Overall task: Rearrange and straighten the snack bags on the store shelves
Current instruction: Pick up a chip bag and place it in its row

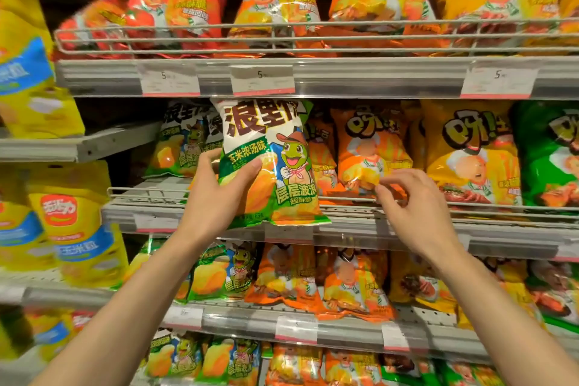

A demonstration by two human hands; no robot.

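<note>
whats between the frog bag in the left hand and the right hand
In the head view, orange chef-print bags on the shelf sit between the frog bag and the right hand.

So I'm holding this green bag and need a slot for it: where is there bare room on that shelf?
Bare shelf shows at the left end, between the wire rail and the green bags behind. Rightwards it is crowded: orange bags, yellow, then green, edge to edge. The left hand grips the bag; the right hand pinches an orange one.
</note>
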